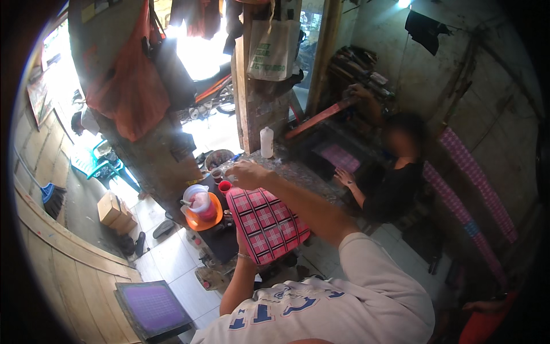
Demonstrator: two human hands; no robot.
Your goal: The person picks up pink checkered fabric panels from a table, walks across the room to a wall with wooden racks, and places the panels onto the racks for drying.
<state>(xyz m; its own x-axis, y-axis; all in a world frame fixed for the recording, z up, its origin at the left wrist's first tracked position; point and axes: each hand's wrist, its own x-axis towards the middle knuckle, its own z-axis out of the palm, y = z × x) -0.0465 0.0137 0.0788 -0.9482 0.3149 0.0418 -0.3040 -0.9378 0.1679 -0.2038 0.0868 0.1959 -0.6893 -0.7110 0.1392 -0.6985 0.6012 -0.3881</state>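
A flat pink plaid panel (267, 226) is raised at the centre, with my left hand (243, 247) holding its left side, fingers hidden behind it. My right hand (243, 175) is closed above the panel's upper edge, over a small red cup (224, 186) and beside a small brown-filled container (216, 175); what is in its fingers I cannot make out. Left of these, a translucent jug (203, 206) with pink contents and a handled tool sits in an orange bowl (212, 223).
A co-worker (387, 189) at right grips a red wooden bar (315, 120), other hand on a board with a purple patch (338, 155). A white bottle (266, 143) stands on the bench. A purple screen (153, 307), boxes (114, 212), sandals (163, 228) and hanging bags (129, 92) are around.
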